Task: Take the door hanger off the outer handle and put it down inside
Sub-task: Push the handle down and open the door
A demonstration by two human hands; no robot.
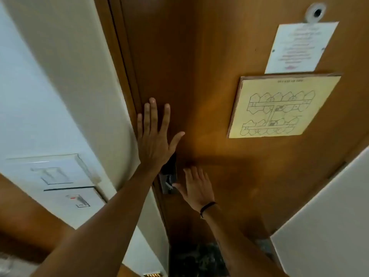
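I face the inner side of a brown wooden door (209, 120), which stands shut in its frame. My left hand (155, 134) lies flat against the door near its left edge, fingers spread, holding nothing. My right hand (196, 186) is lower, also open with fingers spread, just right of the dark lock plate with a metal latch (168, 180). Its thumb points toward the latch. The handle itself is mostly hidden behind my left wrist. No door hanger is in view, and the outer handle is on the far side of the door.
A yellow floor-plan board (283, 106) and a white printed notice (299, 47) hang on the door below a peephole (316, 13). White wall switch plates (56, 174) sit on the left wall. A white panel (327, 226) juts in at the lower right.
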